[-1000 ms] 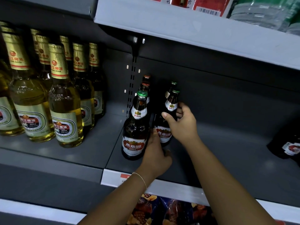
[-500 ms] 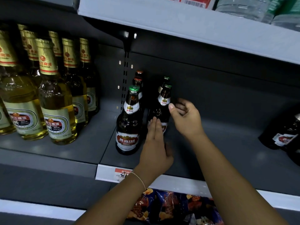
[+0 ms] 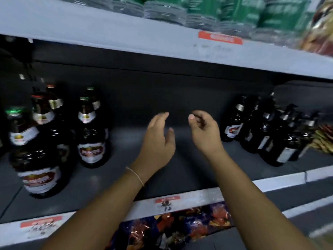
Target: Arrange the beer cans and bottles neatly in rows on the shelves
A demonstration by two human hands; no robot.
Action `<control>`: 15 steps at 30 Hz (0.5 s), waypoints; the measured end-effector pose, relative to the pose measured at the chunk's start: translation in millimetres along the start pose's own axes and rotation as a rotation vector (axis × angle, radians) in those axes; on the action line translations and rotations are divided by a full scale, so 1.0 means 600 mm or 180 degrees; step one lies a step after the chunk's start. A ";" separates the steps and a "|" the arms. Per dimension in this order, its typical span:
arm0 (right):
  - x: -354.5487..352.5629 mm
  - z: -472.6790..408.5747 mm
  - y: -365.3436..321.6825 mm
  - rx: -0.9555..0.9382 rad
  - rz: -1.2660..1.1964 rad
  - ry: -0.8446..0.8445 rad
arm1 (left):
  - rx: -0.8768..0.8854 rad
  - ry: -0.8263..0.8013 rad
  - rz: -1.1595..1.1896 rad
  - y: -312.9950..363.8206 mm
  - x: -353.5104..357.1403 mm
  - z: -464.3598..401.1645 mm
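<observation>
Fingers [image 3: 163,117] of both hands hang loose, empty, between shelf's [image 3: 180,177] bottle groups.

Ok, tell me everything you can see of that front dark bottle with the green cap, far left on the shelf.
The green-capped bottle stands upright at the left front of the grey shelf, nearest the camera in its group. It looks like dark brown glass, glossy, with a green cap, a white neck label and a red and white body label; motion blur makes the print unreadable. More dark bottles stand close behind and to its right; whether they touch it cannot be told. Neither the left hand nor the right hand touches it.
</observation>
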State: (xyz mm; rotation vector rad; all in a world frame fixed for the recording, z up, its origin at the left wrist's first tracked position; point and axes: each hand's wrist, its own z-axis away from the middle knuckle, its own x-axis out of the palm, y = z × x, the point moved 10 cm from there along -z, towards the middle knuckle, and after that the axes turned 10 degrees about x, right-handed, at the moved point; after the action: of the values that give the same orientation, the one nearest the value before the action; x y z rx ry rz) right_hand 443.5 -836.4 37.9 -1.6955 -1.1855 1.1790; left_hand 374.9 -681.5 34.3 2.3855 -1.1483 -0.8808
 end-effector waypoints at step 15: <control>-0.448 -0.091 0.143 0.0049 0.0367 0.1619 | -0.0050 -0.0878 0.0781 0.123 0.405 -0.088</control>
State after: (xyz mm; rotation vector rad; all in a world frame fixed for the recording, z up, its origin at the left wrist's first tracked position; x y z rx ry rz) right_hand 478.4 -1121.4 47.0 -1.9203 -0.7708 0.7471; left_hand 484.3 -916.4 21.3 2.0964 -1.4922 -1.1505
